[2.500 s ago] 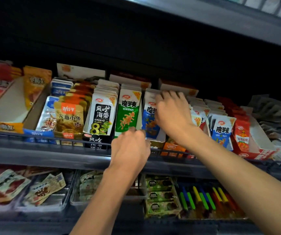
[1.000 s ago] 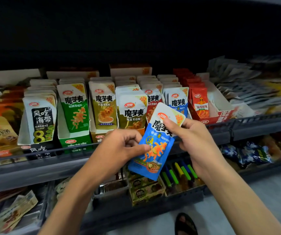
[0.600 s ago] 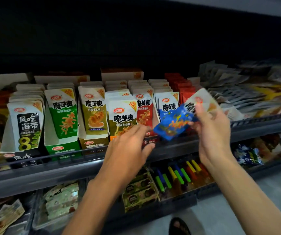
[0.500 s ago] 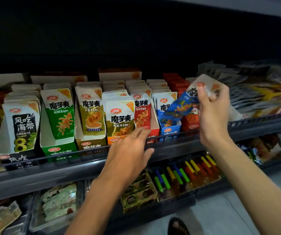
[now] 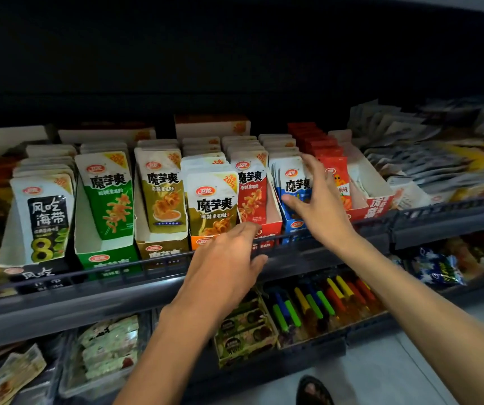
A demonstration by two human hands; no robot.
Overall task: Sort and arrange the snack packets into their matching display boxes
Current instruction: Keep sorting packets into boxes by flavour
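A row of display boxes stands on the shelf. From the left come a black seaweed box [image 5: 34, 274], a green box [image 5: 105, 257], an olive box [image 5: 159, 247], an orange box [image 5: 202, 241], a red box [image 5: 273, 226] and a blue box [image 5: 295, 225]. Blue packets [image 5: 292, 182] stand upright in the blue box. My right hand [image 5: 318, 200] is in front of them with fingers spread, holding nothing. My left hand [image 5: 229, 258] reaches flat toward the shelf rail below the orange and red boxes, fingertips near the brown front packet [image 5: 210, 200].
A red-orange box [image 5: 375, 207] of red packets sits right of the blue one, then loose packets [image 5: 428, 159]. The dark shelf rail [image 5: 118, 273] runs along the front. The lower shelf holds coloured tubes [image 5: 319, 299] and small boxes [image 5: 240, 325]. A sandalled foot [image 5: 312, 390] shows below.
My right hand carried the blue packet up to the blue box and let it go there. The hand is now free with fingers spread. My left hand stayed by the rail.
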